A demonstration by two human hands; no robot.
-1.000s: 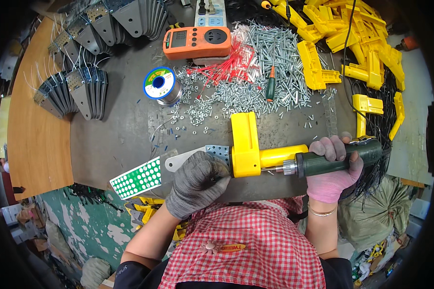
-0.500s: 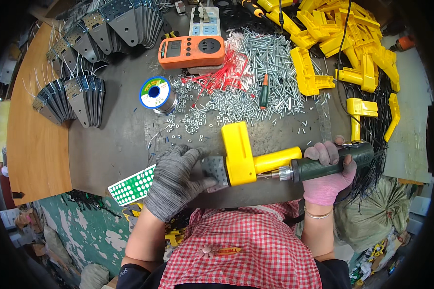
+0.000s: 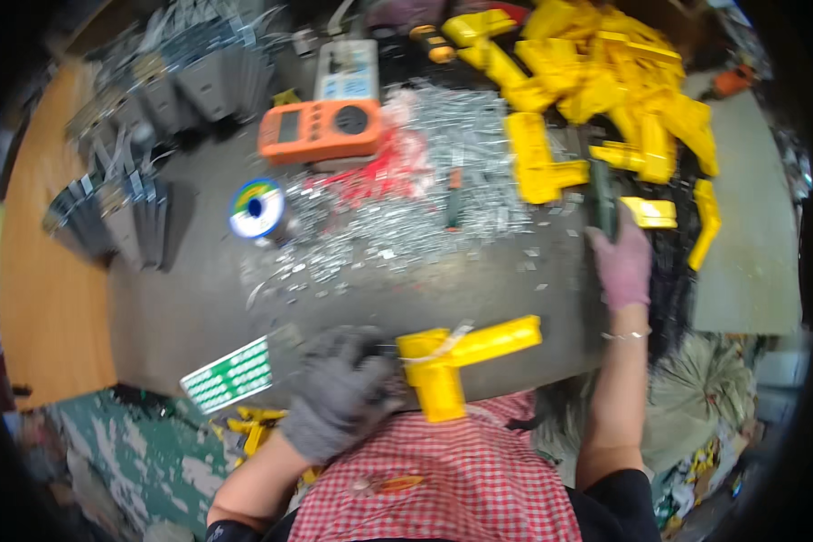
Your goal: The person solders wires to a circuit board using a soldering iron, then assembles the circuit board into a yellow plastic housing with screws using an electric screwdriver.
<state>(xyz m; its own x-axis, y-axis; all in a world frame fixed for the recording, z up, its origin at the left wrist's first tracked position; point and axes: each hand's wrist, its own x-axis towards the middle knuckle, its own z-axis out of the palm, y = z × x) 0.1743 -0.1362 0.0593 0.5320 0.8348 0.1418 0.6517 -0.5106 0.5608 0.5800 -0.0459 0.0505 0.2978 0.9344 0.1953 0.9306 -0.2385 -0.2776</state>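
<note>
My left hand (image 3: 339,388), in a grey glove, grips the left end of a yellow plastic housing (image 3: 438,375) at the table's front edge. The housing has a straight handle pointing right, and a pale wire lies across it. The metal end piece it had earlier is hidden by the glove. My right hand (image 3: 625,262), in a pink glove, is up at the right side of the table. Its fingers are round a dark green electric screwdriver (image 3: 602,194), which stands roughly upright in view. Motion blurs both hands.
A heap of screws (image 3: 474,135) and a small screwdriver (image 3: 454,199) lie mid-table. Left of them are an orange meter (image 3: 321,131), a solder spool (image 3: 257,212) and stacked metal plates (image 3: 135,217). Yellow housings (image 3: 605,81) pile up at far right. A green-dotted sheet (image 3: 230,375) lies front left.
My right hand has taken the electric screwdriver away from the housing, up and to the right. My left hand has lowered the housing toward me and turned it over. The whole view has shifted.
</note>
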